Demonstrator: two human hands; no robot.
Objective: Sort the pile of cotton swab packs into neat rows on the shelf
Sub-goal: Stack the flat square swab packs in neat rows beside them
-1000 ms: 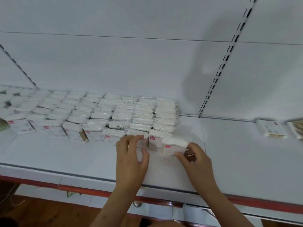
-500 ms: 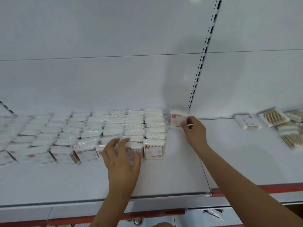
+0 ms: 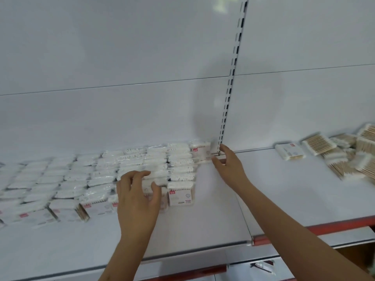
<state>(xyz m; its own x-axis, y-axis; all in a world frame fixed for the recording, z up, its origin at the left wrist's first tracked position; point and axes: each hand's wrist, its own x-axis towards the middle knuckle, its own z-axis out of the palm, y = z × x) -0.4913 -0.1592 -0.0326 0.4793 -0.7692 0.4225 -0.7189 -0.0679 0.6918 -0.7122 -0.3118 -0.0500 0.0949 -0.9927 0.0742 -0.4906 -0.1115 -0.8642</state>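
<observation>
Most small white cotton swab packs (image 3: 105, 175) already stand in rows across the frame's left and centre. The right hand (image 3: 227, 167), fingers spread, has let go of the back-row pack (image 3: 199, 149); the left hand (image 3: 138, 197) grasps a front pack. A jumbled pile (image 3: 349, 157) at far right remains.

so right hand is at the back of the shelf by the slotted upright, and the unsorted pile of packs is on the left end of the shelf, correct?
Not quite. The head view shows the unsorted pile of packs on the right end of the shelf, not the left; the left holds the neat rows. The right hand is indeed at the back by the slotted upright.
</observation>
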